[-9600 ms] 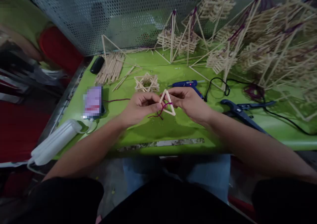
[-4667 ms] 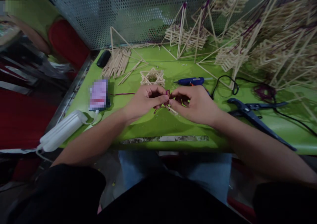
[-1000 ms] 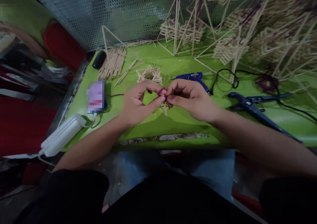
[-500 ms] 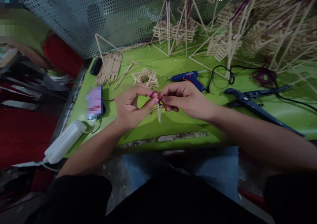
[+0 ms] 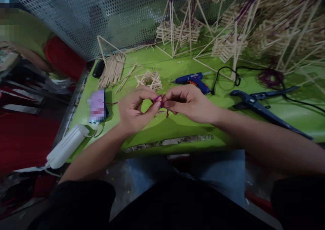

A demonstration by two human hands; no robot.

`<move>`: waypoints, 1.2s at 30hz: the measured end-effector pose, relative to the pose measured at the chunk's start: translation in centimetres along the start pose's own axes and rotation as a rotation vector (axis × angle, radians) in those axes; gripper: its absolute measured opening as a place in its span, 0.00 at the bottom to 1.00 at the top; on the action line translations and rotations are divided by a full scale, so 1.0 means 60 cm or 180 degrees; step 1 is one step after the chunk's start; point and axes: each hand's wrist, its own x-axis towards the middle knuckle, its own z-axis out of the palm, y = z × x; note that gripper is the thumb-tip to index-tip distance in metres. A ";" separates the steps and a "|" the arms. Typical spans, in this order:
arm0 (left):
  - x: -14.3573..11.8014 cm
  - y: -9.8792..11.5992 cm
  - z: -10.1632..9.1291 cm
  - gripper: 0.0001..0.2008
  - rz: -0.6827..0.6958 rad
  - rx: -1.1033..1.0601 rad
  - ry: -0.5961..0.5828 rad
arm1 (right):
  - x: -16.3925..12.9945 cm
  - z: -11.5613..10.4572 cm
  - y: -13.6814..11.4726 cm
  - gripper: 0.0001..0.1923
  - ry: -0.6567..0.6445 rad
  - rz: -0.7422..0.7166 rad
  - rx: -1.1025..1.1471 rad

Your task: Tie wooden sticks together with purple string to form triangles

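While the left hand (image 5: 134, 109) and right hand (image 5: 189, 103) pinch purple yarn (image 5: 158, 97) between narrowed fingers (image 5: 175, 105) above the counter (image 5: 182, 128), it could slip loose or tangle if either grip slackens.

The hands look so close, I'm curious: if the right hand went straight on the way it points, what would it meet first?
Apart from the purple string it seems to pinch, probably the left hand, directly facing it; depth is unclear.
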 end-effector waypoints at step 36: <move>-0.004 0.007 0.003 0.11 -0.0510 -0.0331 0.0179 | -0.010 0.011 -0.002 0.09 0.0617 -0.0703 -0.0749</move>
